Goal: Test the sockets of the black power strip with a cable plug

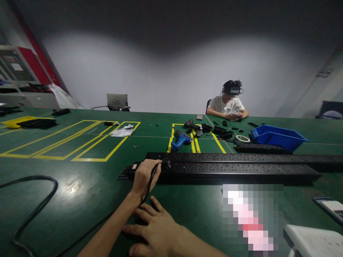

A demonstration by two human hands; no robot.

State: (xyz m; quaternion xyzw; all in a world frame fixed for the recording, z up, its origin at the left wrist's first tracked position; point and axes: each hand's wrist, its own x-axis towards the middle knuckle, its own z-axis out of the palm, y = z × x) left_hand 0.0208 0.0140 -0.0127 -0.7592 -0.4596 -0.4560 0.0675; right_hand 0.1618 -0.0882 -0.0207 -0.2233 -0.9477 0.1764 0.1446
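A green surface [193,207] spans the view; clock directions are read from the left hand, 12 pointing straight ahead. Two long black power strips lie side by side, the far strip [270,158] and the near strip [241,173], both stretching toward 3 o'clock. A co-worker [227,107] in a white shirt sits across the surface at 2 o'clock, forearms resting on its far edge. A black cable [40,205] loops between 8 and 9 o'clock and runs back under the left forearm to the left hand. Between 2 and 3 o'clock stands a blue bin [281,137], tilted beside a shorter black strip [259,147].

The right hand [158,230], at 5 o'clock, is palm down with its fingers spread on the surface, fingertips close to the left wrist. The left hand [147,173] is closed over the near strip's left end, thumb and fingers pinching the cable just behind its plug. A blue drill [182,140] lies at 2 o'clock, beyond the strips. Smallest is the black plug [167,163], just past the left fingertips, above the strips' sockets; whether it is seated cannot be told.
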